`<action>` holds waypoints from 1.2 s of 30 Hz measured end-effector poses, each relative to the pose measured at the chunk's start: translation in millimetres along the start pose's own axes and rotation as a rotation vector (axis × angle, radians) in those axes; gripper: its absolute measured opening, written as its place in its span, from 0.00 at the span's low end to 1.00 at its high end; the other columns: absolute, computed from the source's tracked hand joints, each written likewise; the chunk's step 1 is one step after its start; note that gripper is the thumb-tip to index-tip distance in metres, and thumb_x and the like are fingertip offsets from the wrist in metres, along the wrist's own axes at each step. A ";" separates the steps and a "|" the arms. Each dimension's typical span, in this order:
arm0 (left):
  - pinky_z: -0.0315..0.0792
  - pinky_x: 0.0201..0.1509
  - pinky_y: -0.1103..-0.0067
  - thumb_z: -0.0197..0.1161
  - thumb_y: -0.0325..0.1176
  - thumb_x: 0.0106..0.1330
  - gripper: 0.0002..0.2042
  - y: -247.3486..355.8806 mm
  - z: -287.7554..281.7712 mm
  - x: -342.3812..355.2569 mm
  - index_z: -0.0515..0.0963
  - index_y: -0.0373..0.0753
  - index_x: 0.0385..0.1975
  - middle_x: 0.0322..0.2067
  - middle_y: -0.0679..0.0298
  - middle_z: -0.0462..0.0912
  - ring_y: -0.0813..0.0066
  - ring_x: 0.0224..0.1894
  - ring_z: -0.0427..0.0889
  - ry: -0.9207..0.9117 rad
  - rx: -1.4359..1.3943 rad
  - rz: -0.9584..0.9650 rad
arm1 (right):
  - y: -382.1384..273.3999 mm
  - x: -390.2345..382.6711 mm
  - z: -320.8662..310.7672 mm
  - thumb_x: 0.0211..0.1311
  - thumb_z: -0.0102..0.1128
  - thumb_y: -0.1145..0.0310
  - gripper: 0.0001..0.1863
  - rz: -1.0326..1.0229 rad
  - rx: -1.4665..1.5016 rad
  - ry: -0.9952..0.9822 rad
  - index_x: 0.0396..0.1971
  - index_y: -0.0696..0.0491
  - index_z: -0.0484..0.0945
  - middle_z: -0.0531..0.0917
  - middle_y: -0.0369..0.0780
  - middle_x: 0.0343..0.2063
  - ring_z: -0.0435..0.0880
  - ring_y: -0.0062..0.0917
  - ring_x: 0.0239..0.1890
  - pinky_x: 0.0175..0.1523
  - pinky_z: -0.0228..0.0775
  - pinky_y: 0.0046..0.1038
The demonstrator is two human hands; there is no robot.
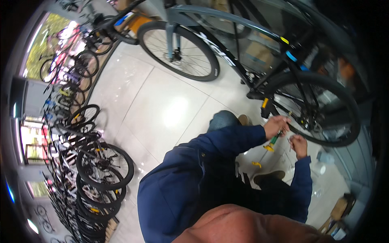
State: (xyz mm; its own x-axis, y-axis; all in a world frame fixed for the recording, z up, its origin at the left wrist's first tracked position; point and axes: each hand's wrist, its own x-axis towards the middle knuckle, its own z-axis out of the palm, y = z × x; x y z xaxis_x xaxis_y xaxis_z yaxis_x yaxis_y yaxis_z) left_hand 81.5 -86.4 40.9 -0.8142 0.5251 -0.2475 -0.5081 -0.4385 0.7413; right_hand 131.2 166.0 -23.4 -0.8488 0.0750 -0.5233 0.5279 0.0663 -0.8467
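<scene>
In front of me stands a black and grey bicycle, its rear wheel close to my hands. My left hand is closed beside the wheel, with a slim green and yellow tool jutting down from the fingers. Its exact kind is too blurred to make out. My right hand, just right of it and below the tyre, has its fingers pinched together. Whatever they hold, if anything, is too small to name. A small yellow piece lies on the floor below the tool.
Pale tiled floor stretches out to the left. Rows of parked bicycles line the left side. A grey panelled surface runs along the right, with a brown and black object at lower right. Cardboard boxes stand behind the bicycle.
</scene>
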 end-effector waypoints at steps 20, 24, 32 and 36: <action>0.76 0.33 0.78 0.47 0.39 0.81 0.14 -8.0 1.0 4.7 0.74 0.36 0.53 0.31 0.63 0.80 0.78 0.28 0.78 -0.020 -0.054 -0.041 | -17.5 12.2 -22.8 0.75 0.57 0.59 0.16 0.118 0.313 -0.092 0.56 0.48 0.80 0.86 0.29 0.43 0.83 0.14 0.42 0.50 0.74 0.21; 0.76 0.34 0.78 0.47 0.39 0.81 0.14 -7.7 1.5 5.4 0.74 0.35 0.53 0.31 0.63 0.80 0.78 0.28 0.78 -0.014 -0.047 -0.040 | -19.2 17.9 -24.4 0.72 0.63 0.58 0.14 0.116 0.249 -0.065 0.50 0.49 0.82 0.87 0.28 0.39 0.83 0.12 0.38 0.47 0.74 0.18; 0.76 0.33 0.77 0.48 0.39 0.81 0.15 -10.2 0.8 7.6 0.74 0.35 0.54 0.31 0.63 0.80 0.77 0.27 0.78 0.002 -0.054 -0.063 | -15.7 25.0 -23.0 0.68 0.67 0.59 0.09 0.064 0.183 -0.025 0.38 0.49 0.82 0.86 0.29 0.30 0.79 0.07 0.28 0.32 0.69 0.10; 0.76 0.33 0.77 0.48 0.39 0.81 0.15 -13.6 -1.0 8.2 0.74 0.35 0.54 0.31 0.63 0.80 0.77 0.28 0.79 -0.004 -0.065 -0.056 | -18.7 26.8 -25.4 0.69 0.67 0.59 0.09 0.063 0.138 -0.053 0.37 0.49 0.81 0.84 0.28 0.29 0.75 0.05 0.25 0.30 0.66 0.10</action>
State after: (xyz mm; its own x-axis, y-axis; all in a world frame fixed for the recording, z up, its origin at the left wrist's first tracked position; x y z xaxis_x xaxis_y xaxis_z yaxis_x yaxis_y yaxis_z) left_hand 81.4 -76.9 28.2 -0.7828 0.5534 -0.2847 -0.5703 -0.4547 0.6841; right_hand 99.3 192.1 -19.2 -0.8166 0.0223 -0.5768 0.5740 -0.0747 -0.8155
